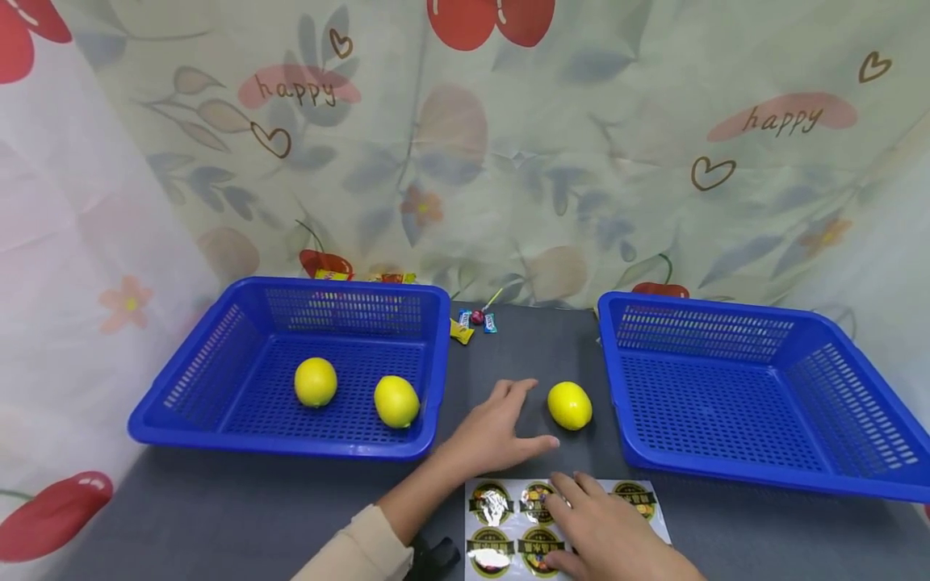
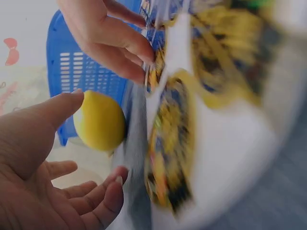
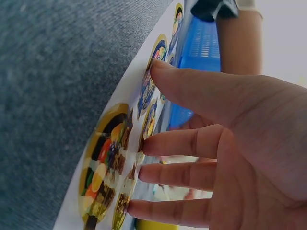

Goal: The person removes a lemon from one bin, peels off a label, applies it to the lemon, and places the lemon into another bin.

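Note:
A yellow lemon [image 1: 570,405] [image 2: 100,122] lies on the grey table between two blue baskets. My left hand [image 1: 539,414] rests on the table just left of it, fingers spread and thumb pointing toward the lemon, holding nothing. My right hand [image 1: 563,516] [image 3: 146,124] lies on a white sticker sheet [image 1: 490,504] [image 3: 108,167] at the table's front edge, its straight fingertips touching the round yellow-and-black stickers. Two more lemons [image 1: 316,382] [image 1: 395,401] sit in the left basket [image 1: 283,444]. The left wrist view is blurred.
The right blue basket [image 1: 763,476] holds nothing that shows. A few wrapped candies [image 1: 475,319] lie at the table's back edge between the baskets. A patterned cloth backdrop [image 1: 508,161] hangs behind and on both sides.

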A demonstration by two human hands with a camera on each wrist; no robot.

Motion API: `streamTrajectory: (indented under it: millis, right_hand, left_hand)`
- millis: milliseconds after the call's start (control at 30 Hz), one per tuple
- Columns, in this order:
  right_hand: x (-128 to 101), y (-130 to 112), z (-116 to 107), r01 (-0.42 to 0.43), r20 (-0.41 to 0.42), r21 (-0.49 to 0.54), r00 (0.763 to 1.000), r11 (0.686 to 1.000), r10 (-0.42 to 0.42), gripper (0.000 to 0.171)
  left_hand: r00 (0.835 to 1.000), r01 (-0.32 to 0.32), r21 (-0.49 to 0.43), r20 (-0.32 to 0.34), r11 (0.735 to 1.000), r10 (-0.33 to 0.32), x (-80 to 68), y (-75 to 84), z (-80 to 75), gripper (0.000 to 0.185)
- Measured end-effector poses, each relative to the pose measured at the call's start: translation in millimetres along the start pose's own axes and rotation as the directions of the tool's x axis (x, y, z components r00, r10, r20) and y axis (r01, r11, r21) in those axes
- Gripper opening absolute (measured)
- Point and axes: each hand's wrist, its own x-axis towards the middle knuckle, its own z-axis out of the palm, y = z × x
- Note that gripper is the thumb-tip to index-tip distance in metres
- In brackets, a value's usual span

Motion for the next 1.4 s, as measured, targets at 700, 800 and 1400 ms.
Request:
streamTrajectory:
  millis: [700,800,1400]
  right_hand:
    - [1.1,-2.6,2.8,0.021,-0.064,-0.027,0.998,0.999,-0.023,0.058]
    - [0.7,-1.4,3.0,0.002,-0.044,-0.012,0.999,1.0,-0.003,0.058]
    - [-0.2,-1.0,3.4,0.004,-0.062,-0.004,0.998,1.0,-0.005,0.059]
  left_hand:
    - [0.991,0.037,0.063,-0.129,0.997,-0.028,1.2,-14.2,-2.6,0.078]
    - [0.992,0.031,0.033,-0.12,0.999,-0.027,-0.1,-17.6,-2.5,0.081]
    - [0.99,-0.029,-0.201,-0.139,0.979,0.001,-30.3,-35.4,-6.1,0.123]
